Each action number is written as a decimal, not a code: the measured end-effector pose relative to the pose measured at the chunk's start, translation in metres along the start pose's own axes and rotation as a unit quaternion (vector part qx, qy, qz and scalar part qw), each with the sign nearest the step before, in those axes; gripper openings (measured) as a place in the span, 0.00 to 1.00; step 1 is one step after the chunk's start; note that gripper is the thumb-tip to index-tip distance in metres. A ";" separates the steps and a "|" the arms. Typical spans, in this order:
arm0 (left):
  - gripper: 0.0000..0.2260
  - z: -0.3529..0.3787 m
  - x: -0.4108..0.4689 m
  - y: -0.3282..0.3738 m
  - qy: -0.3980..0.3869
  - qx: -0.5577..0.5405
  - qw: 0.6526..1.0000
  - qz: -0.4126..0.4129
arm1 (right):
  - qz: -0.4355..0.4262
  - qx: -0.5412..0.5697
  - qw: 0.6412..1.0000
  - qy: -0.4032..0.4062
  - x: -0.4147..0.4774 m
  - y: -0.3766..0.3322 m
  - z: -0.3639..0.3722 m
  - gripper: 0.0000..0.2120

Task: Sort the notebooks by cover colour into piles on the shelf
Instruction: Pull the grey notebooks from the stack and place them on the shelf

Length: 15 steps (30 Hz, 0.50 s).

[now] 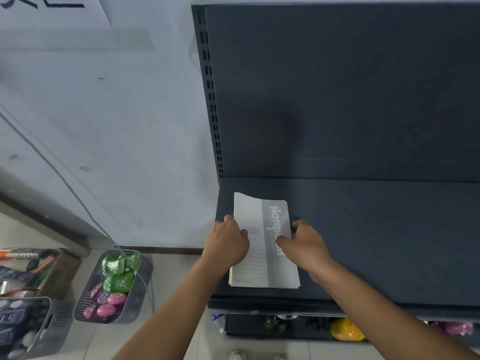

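A stack of several notebooks [262,224] with pale grey and white covers lies at the left end of the dark shelf [389,242]. The top cover has a darker grey band with white lettering. My left hand [228,241] grips the stack's left edge, thumb on the cover. My right hand [302,242] holds the right edge, fingers curled onto the top cover. The top cover's far left corner curls up a little. The colours of the lower covers are hidden.
A grey basket [135,305] of green and pink packets stands on the floor to the left, by other bins [49,331]. A lower shelf holds a yellow object [345,329]. A white wall [104,126] runs beside the shelf's perforated upright [211,100].
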<state>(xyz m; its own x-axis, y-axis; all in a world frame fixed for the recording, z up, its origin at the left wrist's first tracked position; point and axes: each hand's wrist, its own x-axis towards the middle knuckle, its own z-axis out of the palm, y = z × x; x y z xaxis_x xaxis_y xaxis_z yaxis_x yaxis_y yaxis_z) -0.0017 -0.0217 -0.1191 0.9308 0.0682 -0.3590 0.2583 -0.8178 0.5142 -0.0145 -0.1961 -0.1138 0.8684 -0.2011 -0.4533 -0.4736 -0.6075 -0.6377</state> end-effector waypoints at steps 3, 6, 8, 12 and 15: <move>0.07 -0.003 -0.003 0.004 0.025 -0.023 0.999 0.023 | 0.006 0.009 1.000 -0.016 -0.001 0.001 -0.002 0.13; 0.05 -0.010 -0.003 0.008 0.051 -0.056 0.997 0.029 | -0.004 0.011 1.000 -0.008 -0.002 0.000 -0.005 0.18; 0.05 -0.015 -0.002 0.010 0.052 -0.078 0.995 0.034 | -0.014 0.020 1.000 0.000 -0.005 -0.002 -0.007 0.21; 0.07 -0.020 0.000 0.015 0.033 -0.093 0.994 0.052 | -0.038 0.041 0.998 0.023 -0.008 -0.004 -0.013 0.18; 0.09 -0.018 -0.003 0.021 0.034 -0.025 0.997 0.071 | -0.050 -0.008 0.997 0.052 -0.015 -0.001 -0.021 0.20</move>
<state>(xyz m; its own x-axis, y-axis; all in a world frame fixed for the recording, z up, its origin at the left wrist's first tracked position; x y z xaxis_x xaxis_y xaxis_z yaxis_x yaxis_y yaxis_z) 0.0054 -0.0288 -0.0933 0.9740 -0.0066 -0.2264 0.1331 -0.7923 0.5955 -0.0244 -0.2084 -0.0935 0.9219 -0.2177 -0.3205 -0.3827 -0.6405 -0.6658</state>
